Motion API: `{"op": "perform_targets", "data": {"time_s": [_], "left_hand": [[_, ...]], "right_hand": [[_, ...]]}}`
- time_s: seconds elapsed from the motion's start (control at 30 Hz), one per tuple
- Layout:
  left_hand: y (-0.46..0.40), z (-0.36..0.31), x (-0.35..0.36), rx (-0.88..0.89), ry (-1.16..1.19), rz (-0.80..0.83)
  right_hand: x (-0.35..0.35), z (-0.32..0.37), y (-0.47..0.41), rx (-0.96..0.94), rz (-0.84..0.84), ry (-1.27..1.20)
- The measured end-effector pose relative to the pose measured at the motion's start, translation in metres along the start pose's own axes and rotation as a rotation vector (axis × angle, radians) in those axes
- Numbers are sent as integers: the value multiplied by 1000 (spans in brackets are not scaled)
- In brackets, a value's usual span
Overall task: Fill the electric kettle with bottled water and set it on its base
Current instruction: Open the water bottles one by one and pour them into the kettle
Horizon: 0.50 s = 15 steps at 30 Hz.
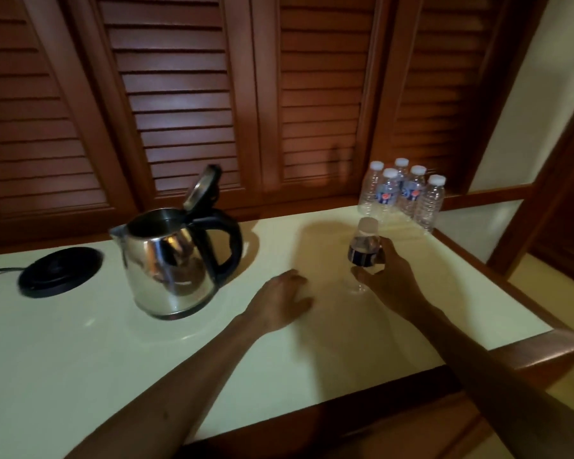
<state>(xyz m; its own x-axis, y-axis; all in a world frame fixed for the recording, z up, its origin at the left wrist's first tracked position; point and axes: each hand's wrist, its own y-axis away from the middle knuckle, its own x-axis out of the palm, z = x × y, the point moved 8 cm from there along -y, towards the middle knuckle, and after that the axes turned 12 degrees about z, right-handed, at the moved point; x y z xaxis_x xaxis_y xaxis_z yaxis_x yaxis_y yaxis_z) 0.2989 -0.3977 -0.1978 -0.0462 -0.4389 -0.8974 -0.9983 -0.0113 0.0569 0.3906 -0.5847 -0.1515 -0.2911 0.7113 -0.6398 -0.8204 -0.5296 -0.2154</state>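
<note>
A steel electric kettle (166, 263) with a black handle stands on the pale counter, its lid (202, 187) tipped open. Its round black base (60, 271) lies apart to the left, with a cord running off the left edge. My right hand (386, 276) is closed around a small capped water bottle (365, 250) with a dark label, upright at the right of the counter. My left hand (284, 301) hovers between kettle and bottle, fingers loosely spread, holding nothing.
Several capped water bottles (403, 193) stand grouped at the counter's back right corner. Dark louvred wooden doors (186, 94) rise behind the counter (80, 352). A wooden rim (544, 346) edges the counter on the right and front.
</note>
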Motion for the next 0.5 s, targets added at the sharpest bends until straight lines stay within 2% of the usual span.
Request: {"op": "perform_targets", "data": {"time_s": [0.2,0.3,0.5], "left_hand": [[-77,-8,0,-119,-56,-32],[-87,-5,4,-138,-80,-52],[-87,1,7,-136,-64,-91]], "right_hand": [[-50,-67,-46,77,-66,-65],[-62,-105,-68,171,-46,-131],[-69,-133,-99,189,-51,-198]]}}
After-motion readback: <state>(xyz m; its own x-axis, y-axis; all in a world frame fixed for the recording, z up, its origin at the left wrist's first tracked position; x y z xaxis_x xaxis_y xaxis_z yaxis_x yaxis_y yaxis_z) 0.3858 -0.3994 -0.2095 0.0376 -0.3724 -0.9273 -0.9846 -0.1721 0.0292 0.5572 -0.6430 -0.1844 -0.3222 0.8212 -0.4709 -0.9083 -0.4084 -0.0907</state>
